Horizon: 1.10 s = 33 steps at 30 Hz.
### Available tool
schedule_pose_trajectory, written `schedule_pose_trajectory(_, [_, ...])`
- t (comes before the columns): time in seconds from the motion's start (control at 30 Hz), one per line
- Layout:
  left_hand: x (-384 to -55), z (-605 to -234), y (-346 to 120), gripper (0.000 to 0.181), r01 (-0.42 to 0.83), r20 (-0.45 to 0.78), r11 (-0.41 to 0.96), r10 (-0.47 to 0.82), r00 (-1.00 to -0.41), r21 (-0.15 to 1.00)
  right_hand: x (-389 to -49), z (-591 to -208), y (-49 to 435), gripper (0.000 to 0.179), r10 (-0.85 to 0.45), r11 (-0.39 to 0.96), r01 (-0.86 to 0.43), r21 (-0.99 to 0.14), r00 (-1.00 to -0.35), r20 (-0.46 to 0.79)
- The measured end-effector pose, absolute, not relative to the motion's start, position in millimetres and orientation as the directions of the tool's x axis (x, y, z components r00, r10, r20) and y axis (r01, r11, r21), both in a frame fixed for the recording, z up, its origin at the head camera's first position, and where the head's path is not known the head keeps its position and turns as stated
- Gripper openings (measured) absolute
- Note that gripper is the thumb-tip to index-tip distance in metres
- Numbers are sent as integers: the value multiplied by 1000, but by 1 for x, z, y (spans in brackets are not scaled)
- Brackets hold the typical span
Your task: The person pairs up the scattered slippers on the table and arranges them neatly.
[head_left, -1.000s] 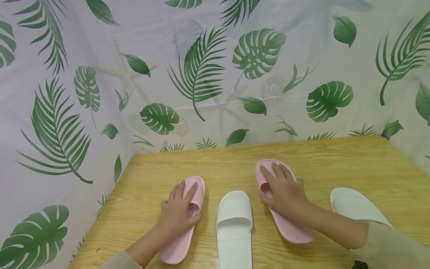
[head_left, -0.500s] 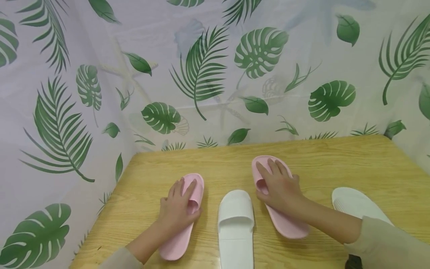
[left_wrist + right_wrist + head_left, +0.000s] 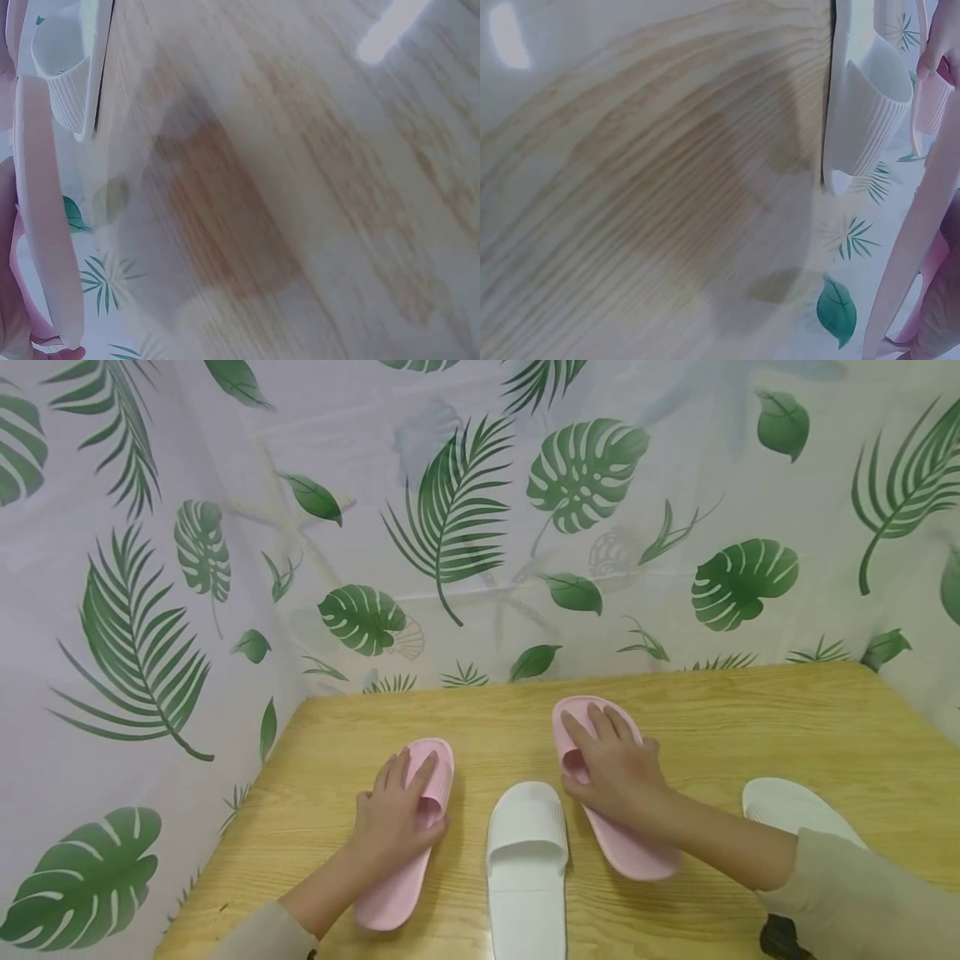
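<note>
My left hand point(image 3: 392, 818) grips a pink slide slipper point(image 3: 390, 900) from above, fingers over its strap and thumb on the right side. A second pink slipper point(image 3: 636, 850) is held the same way by my right hand point(image 3: 621, 774), its toe pointing away and slightly left. Both wrist views show the pink soles, the left slipper's point(image 3: 46, 210) and the right slipper's point(image 3: 919, 232), raised off the wooden surface. Between the hands lies a white slide slipper point(image 3: 527, 906), flat with its toe pointing away. My palms hide parts of the pink straps and footbeds.
Another white slipper point(image 3: 797, 807) lies at the right, partly covered by my right sleeve point(image 3: 840, 885). The wooden tabletop point(image 3: 480, 718) ends at the back against a leaf-printed sheet point(image 3: 480, 527), which also rises at both sides.
Both pink slippers have shifted away from me with my hands, the right one also leftward. The white slippers stay in place, while the head view has tilted a little.
</note>
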<state>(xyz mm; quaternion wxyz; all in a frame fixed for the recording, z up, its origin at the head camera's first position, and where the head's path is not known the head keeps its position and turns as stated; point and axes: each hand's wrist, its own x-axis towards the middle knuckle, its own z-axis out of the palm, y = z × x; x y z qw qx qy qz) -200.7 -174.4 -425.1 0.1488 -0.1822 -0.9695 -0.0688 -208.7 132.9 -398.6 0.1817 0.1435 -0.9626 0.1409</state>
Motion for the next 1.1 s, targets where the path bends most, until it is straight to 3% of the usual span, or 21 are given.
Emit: schedule_pose_trajectory(1.1, [-216, -393, -170, 81, 361, 299, 928, 319, -899, 96, -220, -378, 107, 69, -280, 905, -372, -206, -886, 370])
